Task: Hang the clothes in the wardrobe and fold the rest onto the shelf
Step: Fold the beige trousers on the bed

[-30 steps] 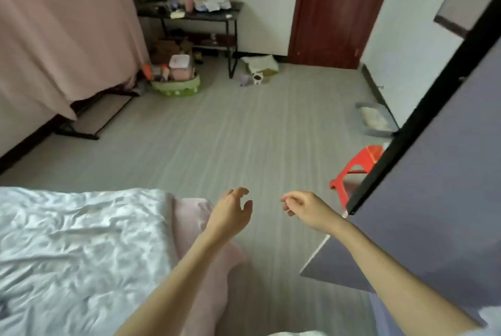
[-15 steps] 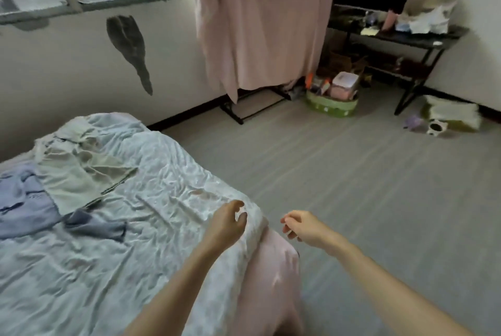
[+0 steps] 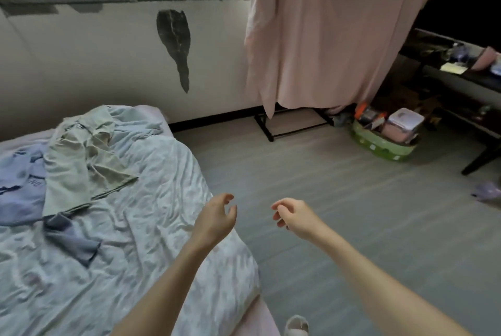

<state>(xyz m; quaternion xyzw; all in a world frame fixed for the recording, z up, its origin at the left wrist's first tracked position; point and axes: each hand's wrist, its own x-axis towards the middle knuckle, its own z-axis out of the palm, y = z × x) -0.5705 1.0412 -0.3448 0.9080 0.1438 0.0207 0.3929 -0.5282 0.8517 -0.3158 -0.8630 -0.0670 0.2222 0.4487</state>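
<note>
Clothes lie on the bed (image 3: 151, 227) at the left: a pale green garment (image 3: 78, 162), a light blue shirt (image 3: 19, 194) partly under it, and a small dark blue piece (image 3: 70, 238) below them. My left hand (image 3: 215, 216) hovers above the bed's right edge, fingers loosely curled, holding nothing. My right hand (image 3: 294, 217) hangs over the floor beside it, also loosely curled and empty. The wardrobe is out of view.
A pink curtain (image 3: 325, 32) hangs over a black floor rack (image 3: 287, 129). A green basket (image 3: 382, 143) with boxes sits by a dark table (image 3: 461, 75) at the right. Grey floor (image 3: 339, 194) lies between bed and table. A slipper (image 3: 296, 326) shows at the bottom.
The view has swung left from the wardrobe door and red stool to the bed with clothes. Both hands stay raised and empty in front of me.
</note>
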